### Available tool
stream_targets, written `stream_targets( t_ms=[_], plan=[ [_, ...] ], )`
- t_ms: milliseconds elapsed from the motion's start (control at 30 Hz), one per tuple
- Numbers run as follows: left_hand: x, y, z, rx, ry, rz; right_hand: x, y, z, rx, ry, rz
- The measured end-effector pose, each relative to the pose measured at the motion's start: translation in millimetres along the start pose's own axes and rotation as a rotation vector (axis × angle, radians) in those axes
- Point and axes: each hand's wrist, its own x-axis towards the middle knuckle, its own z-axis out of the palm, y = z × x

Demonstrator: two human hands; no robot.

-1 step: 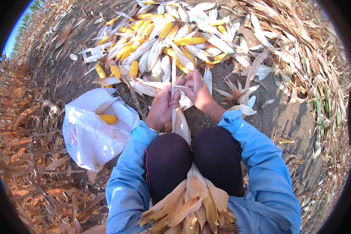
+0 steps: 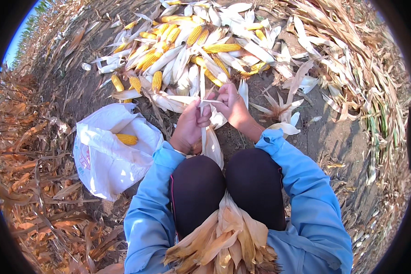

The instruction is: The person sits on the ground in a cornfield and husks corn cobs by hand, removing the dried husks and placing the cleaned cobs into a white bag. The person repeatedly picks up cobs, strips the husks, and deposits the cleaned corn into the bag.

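Just beyond my knees, both hands are closed on pale strips of corn husk. My left hand [image 2: 188, 128] pinches a long narrow husk strip [image 2: 202, 84] that stands up past the fingers and hangs down below them. Beside it, my right hand [image 2: 231, 108] has its fingers curled on a short husk strip [image 2: 210, 102] that crosses the long one. The exact grip of the right fingertips is partly hidden. A bunch of dry corn husks [image 2: 228, 235] lies in my lap, between my thighs and body. A wider loose husk [image 2: 212, 148] hangs under my hands.
Ahead lies a heap of yellow corn cobs [image 2: 221, 48] among pale husks. At my left, a white woven sack [image 2: 109, 166] lies with its mouth open and one corn cob [image 2: 127, 139] showing. Dry stalks [image 2: 351, 50] are piled at the right; dry leaves [image 2: 23, 155] cover the left side.
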Motion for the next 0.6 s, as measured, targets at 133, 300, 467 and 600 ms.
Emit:
stream_targets(
  t_ms=[133,300,467,600],
  plan=[
    [1,0,-16,0.038,-0.006,-0.020,-1,2,-5,0.295,-0.164,0.077],
    [-13,7,9,0.696,0.121,0.093,-6,-15,-20,0.396,-0.288,0.204],
    [-17,18,20,1.529,0.092,0.458,-7,-29,-34,0.212,-0.321,0.056],
    [-14,21,31,2.024,0.094,0.801,-4,-32,-30,-0.037,-0.208,0.011]
  ],
)
